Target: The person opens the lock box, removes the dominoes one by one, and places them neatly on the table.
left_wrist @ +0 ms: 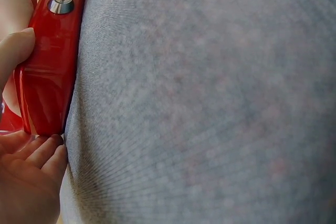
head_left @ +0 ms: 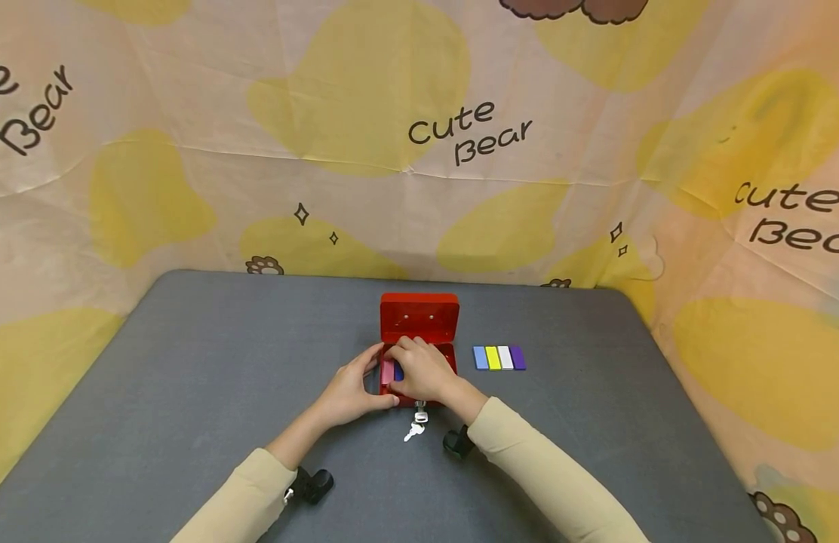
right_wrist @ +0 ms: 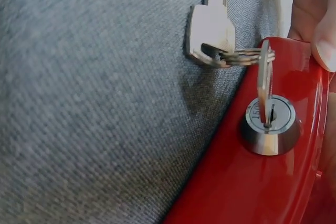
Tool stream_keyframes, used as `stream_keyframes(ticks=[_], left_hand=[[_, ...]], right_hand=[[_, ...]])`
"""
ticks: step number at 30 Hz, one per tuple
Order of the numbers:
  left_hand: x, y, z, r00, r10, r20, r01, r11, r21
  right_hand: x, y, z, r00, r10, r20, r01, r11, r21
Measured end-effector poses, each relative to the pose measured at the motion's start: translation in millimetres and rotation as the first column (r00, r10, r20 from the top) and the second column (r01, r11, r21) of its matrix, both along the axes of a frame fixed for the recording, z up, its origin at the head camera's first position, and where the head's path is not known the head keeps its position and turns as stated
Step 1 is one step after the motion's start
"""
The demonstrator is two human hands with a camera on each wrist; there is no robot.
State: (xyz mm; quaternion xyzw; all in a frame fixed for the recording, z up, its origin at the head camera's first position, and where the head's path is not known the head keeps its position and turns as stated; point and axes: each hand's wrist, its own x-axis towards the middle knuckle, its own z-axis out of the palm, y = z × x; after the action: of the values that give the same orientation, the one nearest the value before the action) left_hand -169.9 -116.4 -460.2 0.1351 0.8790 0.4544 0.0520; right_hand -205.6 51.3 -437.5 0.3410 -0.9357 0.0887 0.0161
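A red metal cash box (left_wrist: 50, 66) stands on the table with its lid (head_left: 419, 305) raised. My left hand (head_left: 348, 392) grips the box's left side, thumb at the front edge and fingers along the side wall. Inside the box, my right hand (head_left: 422, 373) reaches over the left part. Its fingertips and thumb pinch a pink block (head_left: 388, 371) at its two ends. Right beside that lies a dark blue block (head_left: 398, 371), partly covered by the hand. A key (right_wrist: 265, 87) sits in the front lock (right_wrist: 270, 124), and a second key (right_wrist: 211, 30) hangs from its ring.
Right of the box lie a light blue block (head_left: 480, 358), a yellow block (head_left: 493, 358), a white block (head_left: 505, 357) and a purple block (head_left: 517, 357) in a row. The grey tabletop (head_left: 256, 332) ends at a patterned cloth (head_left: 365, 211) behind.
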Motion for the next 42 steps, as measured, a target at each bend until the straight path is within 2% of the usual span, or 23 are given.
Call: stream_keyframes(ticks=[7, 18, 28, 35, 42], left_hand=[[0.0, 0, -0.4, 1.0, -0.004, -0.004, 0.004, 1.0, 0.001], [-1.2, -1, -0.6, 1.0, -0.001, -0.004, 0.001, 1.0, 0.01], [-1.4, -1, 0.2, 1.0, 0.012, -0.001, -0.012, 1.0, 0.002], [-2.6, -1, -0.8, 1.0, 0.007, 0.02, -0.008, 1.0, 0.007], [-1.0, 0, -0.1, 1.0, 0.009, 0.013, -0.009, 1.0, -0.001]], right_hand=[[0.3, 2, 0.0, 1.0, 0.002, 0.013, -0.002, 1.0, -0.013], [3.4, 10, 8.0, 1.0, 0.017, 0.008, -0.016, 0.996, -0.089], [7.3, 26, 26.2, 0.999, 0.024, 0.041, -0.018, 0.989, -0.148], [7.6, 43, 35.1, 0.999, 0.037, 0.024, -0.032, 0.983, -0.18], [9.4, 62, 46.2, 0.999, 0.019, 0.03, -0.013, 0.982, -0.186]])
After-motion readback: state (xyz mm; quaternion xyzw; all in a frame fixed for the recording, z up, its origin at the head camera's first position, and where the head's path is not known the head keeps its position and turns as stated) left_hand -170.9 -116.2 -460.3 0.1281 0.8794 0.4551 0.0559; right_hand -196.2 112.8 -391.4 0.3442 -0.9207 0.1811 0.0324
